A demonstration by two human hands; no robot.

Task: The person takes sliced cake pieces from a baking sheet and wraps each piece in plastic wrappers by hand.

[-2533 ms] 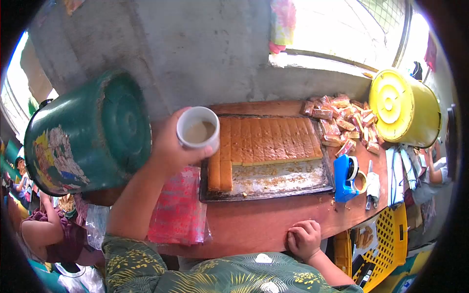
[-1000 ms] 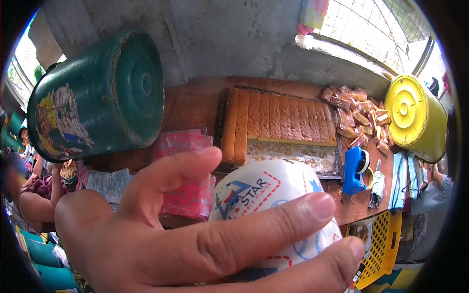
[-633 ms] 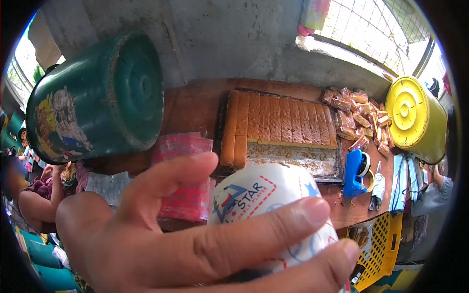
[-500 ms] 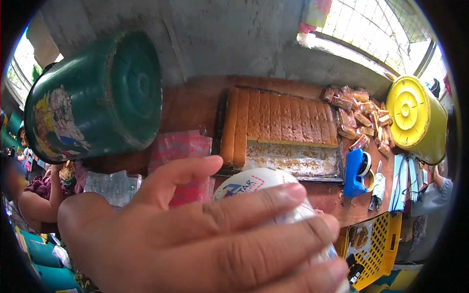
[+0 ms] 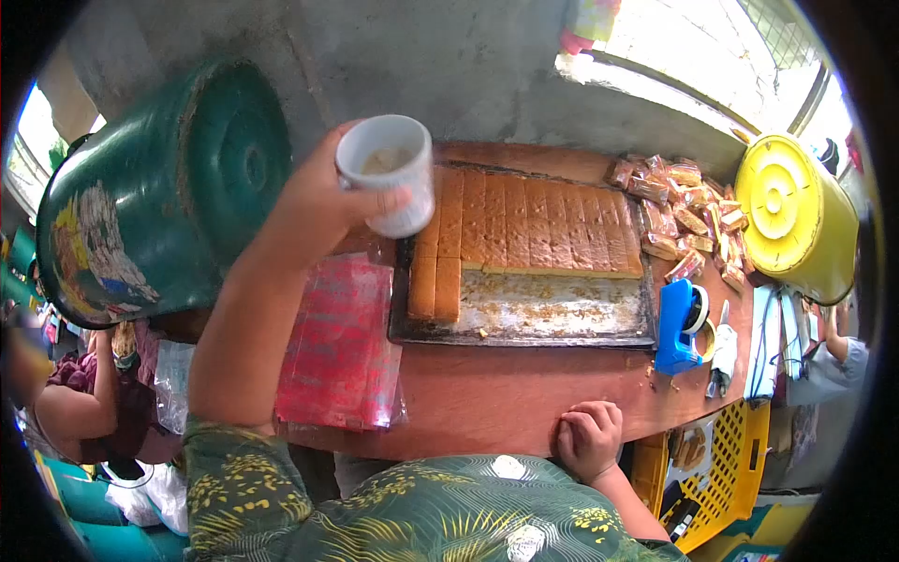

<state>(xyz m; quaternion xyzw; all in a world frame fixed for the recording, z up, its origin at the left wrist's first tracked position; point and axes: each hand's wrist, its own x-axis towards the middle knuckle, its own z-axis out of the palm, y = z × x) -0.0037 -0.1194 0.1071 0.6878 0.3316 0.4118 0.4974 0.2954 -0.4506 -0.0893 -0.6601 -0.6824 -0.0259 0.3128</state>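
Observation:
My left hand [image 5: 351,192] is wrapped round a white cup [image 5: 386,173] with some pale liquid in it, held above the back left corner of a dark tray [image 5: 524,339]. Cut brown cake [image 5: 534,225] covers the back and left of that tray; its front part shows crumbs on bare metal. My right hand [image 5: 590,436] rests at the table's front edge with its fingers curled; whether anything is inside them is hidden. Red and pink plastic sheets [image 5: 337,347] lie below my left forearm.
A green bucket [image 5: 169,187] lies on its side at left, a yellow one [image 5: 796,220] at right. Wrapped cake pieces [image 5: 684,215], a blue tape dispenser [image 5: 676,328] and a knife [image 5: 722,356] are on the right. A yellow crate [image 5: 730,468] stands below. Other people sit at both sides.
The cup in my left hand has moved from close before the camera to above the tray's back left corner. My right hand shows again at the table edge, and the view has shifted slightly.

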